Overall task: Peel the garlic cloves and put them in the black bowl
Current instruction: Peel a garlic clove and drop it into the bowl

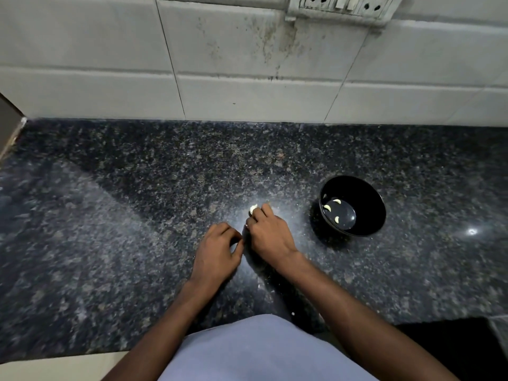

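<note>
Left hand (pixel 217 250) loosely curled, holding nothing; right hand (pixel 268 235) fingers pinching half-hidden clove (pixel 253 208) left of bowl (pixel 352 206); axis unclear.

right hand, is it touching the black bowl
Apart. The head view shows bare countertop between the right hand and the black bowl.

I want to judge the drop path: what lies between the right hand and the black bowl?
Only bare counter, in the head view. The right hand pinches a garlic piece; the bowl sits apart to its right.
</note>
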